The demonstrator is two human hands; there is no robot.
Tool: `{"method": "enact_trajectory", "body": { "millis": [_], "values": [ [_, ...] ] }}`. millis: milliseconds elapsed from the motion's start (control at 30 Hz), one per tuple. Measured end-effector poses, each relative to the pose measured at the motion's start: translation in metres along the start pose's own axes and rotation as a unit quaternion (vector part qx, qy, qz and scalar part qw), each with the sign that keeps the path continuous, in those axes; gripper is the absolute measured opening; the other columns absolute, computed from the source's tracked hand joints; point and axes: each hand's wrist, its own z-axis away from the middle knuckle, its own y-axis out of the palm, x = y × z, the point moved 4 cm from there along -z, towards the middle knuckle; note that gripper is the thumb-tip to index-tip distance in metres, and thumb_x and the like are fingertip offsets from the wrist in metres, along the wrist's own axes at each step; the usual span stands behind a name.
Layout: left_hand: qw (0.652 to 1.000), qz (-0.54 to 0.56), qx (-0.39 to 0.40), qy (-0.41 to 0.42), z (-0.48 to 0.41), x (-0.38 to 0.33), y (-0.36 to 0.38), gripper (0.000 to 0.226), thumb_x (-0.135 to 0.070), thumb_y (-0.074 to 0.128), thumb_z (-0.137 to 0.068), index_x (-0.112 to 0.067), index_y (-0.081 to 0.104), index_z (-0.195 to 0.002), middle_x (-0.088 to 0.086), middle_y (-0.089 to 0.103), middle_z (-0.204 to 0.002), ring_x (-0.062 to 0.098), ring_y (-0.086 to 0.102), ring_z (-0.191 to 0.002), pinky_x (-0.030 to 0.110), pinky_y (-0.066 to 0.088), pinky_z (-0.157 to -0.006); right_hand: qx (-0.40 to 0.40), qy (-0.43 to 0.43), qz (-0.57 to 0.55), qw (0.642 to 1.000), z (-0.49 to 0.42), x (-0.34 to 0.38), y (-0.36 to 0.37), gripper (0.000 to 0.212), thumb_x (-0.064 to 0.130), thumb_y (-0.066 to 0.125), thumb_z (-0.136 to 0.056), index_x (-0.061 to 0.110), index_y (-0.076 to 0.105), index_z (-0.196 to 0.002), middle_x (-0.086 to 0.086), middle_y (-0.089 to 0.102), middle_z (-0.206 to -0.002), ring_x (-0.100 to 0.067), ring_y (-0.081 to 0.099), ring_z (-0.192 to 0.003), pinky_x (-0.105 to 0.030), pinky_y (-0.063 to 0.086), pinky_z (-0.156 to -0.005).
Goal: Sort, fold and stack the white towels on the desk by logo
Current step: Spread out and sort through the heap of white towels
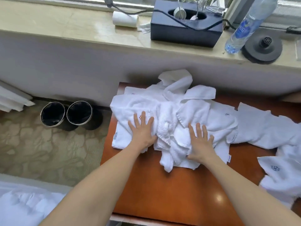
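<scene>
1. A red logo (140,117) shows at the fingertips of the left hand (142,130). A blue logo (275,168) marks a towel (283,178) at the lower right edge. Neither can be read.
2. The pile of white towels (171,111) sprawls left to right across the middle of the tabletop (162,193).
3. Both hands lie flat on the pile with fingers spread, the right hand (201,141) on its rumpled middle.

A glossy reddish-brown desk (154,190) fills the lower centre. A crumpled heap of white towels (197,115) lies mid-frame; flatter towels (263,128) trail right, one logo seemingly dark blue.
</scene>
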Motion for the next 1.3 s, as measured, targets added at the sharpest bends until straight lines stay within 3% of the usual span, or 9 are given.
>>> {"method": "enact_trajectory", "body": {
  "millis": [100, 200, 333, 467, 633, 767, 933, 1133, 1300],
  "values": [
    [0.998, -0.038, -0.048, -0.004, -0.002, 0.001, -0.003, 0.049, -0.036, 0.056, -0.093, -0.023, 0.042, -0.138, 0.010, 0.012, -0.166, 0.047, 0.008, -0.149, 0.069, 0.018, -0.113, -0.015, -0.004, 0.031, 0.999, 0.007, 0.001, -0.002, 0.108, 0.041, 0.068, -0.089, 0.021, -0.007, -0.165, -0.013, -0.006, -0.170, -0.037, 0.006, -0.156, -0.056, 0.030, -0.117],
    [0.995, -0.066, -0.074, -0.010, -0.005, 0.002, -0.013, 0.039, -0.016, 0.056, -0.091, -0.018, 0.050, -0.129, 0.009, 0.030, -0.154, 0.044, 0.030, -0.134, 0.060, 0.034, -0.103, -0.042, -0.009, 0.007, 0.999, 0.011, 0.002, -0.012, 0.081, 0.023, 0.062, -0.088, 0.021, 0.025, -0.160, -0.011, 0.029, -0.159, -0.033, 0.034, -0.137, -0.044, 0.042, -0.105],
    [0.994, -0.025, -0.102, 0.006, -0.004, -0.002, -0.030, 0.040, 0.009, 0.048, -0.082, -0.010, 0.050, -0.117, 0.009, 0.049, -0.126, 0.037, 0.042, -0.109, 0.044, 0.041, -0.074, -0.059, -0.010, 0.003, 0.998, 0.020, 0.002, -0.029, 0.051, 0.015, 0.056, -0.087, 0.017, 0.046, -0.136, -0.006, 0.045, -0.131, -0.029, 0.042, -0.116, -0.039, 0.047, -0.084],
    [0.986, 0.043, -0.151, 0.050, 0.009, -0.006, -0.055, 0.041, 0.015, 0.040, -0.081, -0.008, 0.048, -0.114, 0.009, 0.053, -0.113, 0.036, 0.043, -0.103, 0.042, 0.034, -0.063, -0.113, -0.011, -0.025, 0.993, 0.041, 0.003, -0.051, 0.034, 0.012, 0.057, -0.086, 0.012, 0.053, -0.120, -0.006, 0.050, -0.118, -0.029, 0.043, -0.107, -0.039, 0.044, -0.076],
    [0.970, 0.141, -0.163, 0.112, 0.035, -0.044, -0.078, 0.036, 0.001, 0.043, -0.087, -0.014, 0.048, -0.120, 0.005, 0.054, -0.109, 0.033, 0.049, -0.100, 0.043, 0.039, -0.066, -0.161, -0.002, -0.097, 0.982, 0.075, -0.005, -0.079, 0.041, 0.010, 0.059, -0.089, 0.012, 0.055, -0.130, -0.006, 0.049, -0.125, -0.028, 0.039, -0.115, -0.041, 0.048, -0.081],
    [0.960, 0.156, -0.079, 0.218, 0.058, -0.093, -0.081, 0.083, -0.015, 0.051, -0.088, -0.040, 0.017, -0.160, 0.001, 0.042, -0.111, 0.024, 0.051, -0.080, 0.041, 0.049, -0.066, -0.208, -0.012, -0.115, 0.971, 0.103, -0.020, -0.099, 0.042, 0.009, 0.058, -0.092, 0.014, 0.055, -0.134, -0.007, 0.049, -0.129, -0.028, 0.038, -0.117, -0.038, 0.049, -0.081],
    [0.951, 0.120, -0.101, 0.266, 0.083, -0.156, -0.091, 0.057, -0.033, 0.046, -0.075, -0.030, 0.053, -0.132, -0.005, 0.038, -0.105, 0.030, 0.059, -0.082, 0.033, 0.037, -0.066, -0.275, -0.037, -0.114, 0.954, 0.136, -0.056, -0.117, 0.039, 0.004, 0.062, -0.087, 0.012, 0.060, -0.126, -0.009, 0.053, -0.124, -0.030, 0.040, -0.112, -0.045, 0.053, -0.080],
    [0.930, 0.127, -0.188, 0.290, 0.120, -0.247, -0.104, 0.048, -0.034, 0.068, -0.079, -0.025, 0.057, -0.124, 0.000, 0.047, -0.111, 0.029, 0.059, -0.084, 0.041, 0.052, -0.066, -0.371, -0.041, -0.119, 0.920, 0.193, -0.139, -0.130, 0.044, 0.006, 0.075, -0.079, 0.014, 0.065, -0.122, -0.011, 0.057, -0.116, -0.035, 0.050, -0.108, -0.045, 0.055, -0.059],
    [0.923, 0.095, -0.234, 0.289, 0.150, -0.354, -0.096, 0.055, -0.033, 0.077, -0.078, -0.024, 0.056, -0.128, 0.004, 0.049, -0.120, 0.034, 0.059, -0.095, 0.045, 0.052, -0.073, -0.434, -0.059, -0.119, 0.891, 0.243, -0.240, -0.132, 0.049, 0.003, 0.076, -0.077, 0.017, 0.065, -0.124, -0.011, 0.058, -0.115, -0.031, 0.043, -0.107, -0.044, 0.054, -0.061]
  ]
}}
